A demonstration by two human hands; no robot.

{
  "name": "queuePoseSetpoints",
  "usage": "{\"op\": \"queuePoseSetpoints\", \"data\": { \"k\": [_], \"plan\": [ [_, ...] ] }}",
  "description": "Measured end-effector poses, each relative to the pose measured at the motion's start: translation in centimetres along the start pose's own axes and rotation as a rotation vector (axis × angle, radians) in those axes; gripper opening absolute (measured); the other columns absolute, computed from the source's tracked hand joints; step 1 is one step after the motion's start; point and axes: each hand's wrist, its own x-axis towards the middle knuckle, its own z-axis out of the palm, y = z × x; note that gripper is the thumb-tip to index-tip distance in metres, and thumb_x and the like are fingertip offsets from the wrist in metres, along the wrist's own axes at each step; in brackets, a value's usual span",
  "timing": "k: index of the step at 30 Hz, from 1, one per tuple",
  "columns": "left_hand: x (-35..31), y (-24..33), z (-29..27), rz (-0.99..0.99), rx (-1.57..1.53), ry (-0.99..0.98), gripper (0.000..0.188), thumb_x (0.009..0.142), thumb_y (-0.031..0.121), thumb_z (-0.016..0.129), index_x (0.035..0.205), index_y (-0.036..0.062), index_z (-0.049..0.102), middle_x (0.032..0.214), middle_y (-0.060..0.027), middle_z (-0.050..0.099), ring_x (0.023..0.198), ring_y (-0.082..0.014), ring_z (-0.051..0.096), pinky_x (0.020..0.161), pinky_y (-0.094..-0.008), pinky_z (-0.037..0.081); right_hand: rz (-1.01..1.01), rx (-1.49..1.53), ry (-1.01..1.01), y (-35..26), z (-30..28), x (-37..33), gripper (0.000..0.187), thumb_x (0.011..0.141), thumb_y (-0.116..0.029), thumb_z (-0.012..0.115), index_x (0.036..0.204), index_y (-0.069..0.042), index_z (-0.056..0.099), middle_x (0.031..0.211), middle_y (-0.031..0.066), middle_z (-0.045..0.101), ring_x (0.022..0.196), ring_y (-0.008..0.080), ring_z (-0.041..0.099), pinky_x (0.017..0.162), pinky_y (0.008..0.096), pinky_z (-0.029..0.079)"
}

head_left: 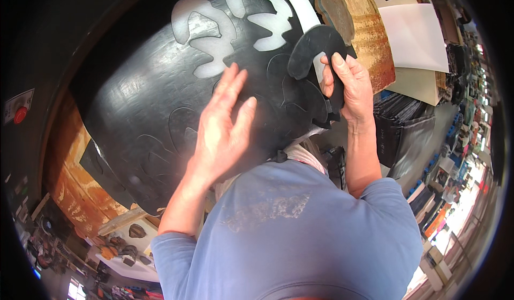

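A large black sheet (123,102) with a smooth shine lies before me. Curved cut outlines mark its surface, and along its far side are pale cut-out openings (206,32) of hooked shape. My left hand (225,123) is over the sheet with fingers stretched out and holds nothing; whether it touches the surface I cannot tell. At the right edge, my right hand (350,86) grips a black curved cut-out piece (316,46), thumb on top. The piece is raised above the sheet, and its lower end is partly hidden by the fingers.
Beneath the sheet is a worn wooden board (375,38), with a brown rounded block (334,11) at the far right. Beyond it lie white sheets (415,35) and a black stack (401,123). A red button (20,115) sits on the dark frame at left.
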Motion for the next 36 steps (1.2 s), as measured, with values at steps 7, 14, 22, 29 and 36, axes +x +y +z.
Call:
{"op": "queuePoseSetpoints", "data": {
  "k": [7,14,22,29,36],
  "plan": [
    [0.2,1.5,3.0,-0.010,-0.099,-0.064,0.048,0.108,0.011,0.058,0.151,-0.0095,0.051,0.161,-0.0375,0.042,0.155,-0.0457,0.039,0.126,-0.0468,0.035,0.097,-0.038,-0.262,-0.7,-2.1,-1.8,0.026,0.110,-0.023,0.064,0.108,0.001,0.071,0.072,0.0028,0.067,0.055,0.0091,0.060,0.052,0.0238,0.048],
    [2.0,1.4,5.4,0.115,0.107,-0.063,0.051,0.108,0.011,0.056,0.154,-0.0100,0.048,0.162,-0.0344,0.043,0.153,-0.0427,0.042,0.127,-0.0447,0.035,-0.037,-0.375,0.014,3.7,-0.3,-1.0,0.030,0.102,-0.018,0.076,0.122,0.003,0.071,0.087,0.0030,0.071,0.066,0.0078,0.063,0.059,0.0243,0.053],
    [1.5,1.9,5.2,0.010,-0.084,0.000,0.051,0.106,0.014,0.061,0.150,-0.0097,0.053,0.159,-0.0307,0.050,0.149,-0.0407,0.050,0.123,-0.0450,0.042,-0.061,-0.350,-0.024,-0.2,-2.2,-2.6,0.037,0.102,-0.009,0.073,0.135,0.004,0.065,0.080,0.0053,0.068,0.057,0.0093,0.060,0.057,0.0233,0.049],
    [-5.8,-4.5,-5.1,-0.071,0.087,0.747,0.040,0.101,0.010,0.070,0.139,-0.0039,0.066,0.138,-0.0221,0.070,0.128,-0.0332,0.067,0.112,-0.0403,0.052,-0.236,0.108,-0.340,-2.5,1.0,-2.8,0.034,0.110,-0.018,0.063,0.133,0.007,0.059,0.073,0.0074,0.062,0.045,0.0090,0.049,0.045,0.0218,0.038],
    [-18.0,-11.3,-14.7,-0.634,0.470,0.916,0.048,0.104,0.022,0.068,0.141,-0.0078,0.064,0.143,-0.0269,0.065,0.129,-0.0357,0.067,0.108,-0.0398,0.053,0.185,0.295,-0.792,-1.4,15.0,-5.6,0.033,0.110,-0.012,0.061,0.137,0.007,0.056,0.084,0.0109,0.070,0.055,0.0096,0.059,0.053,0.0230,0.049]
  ]
}}
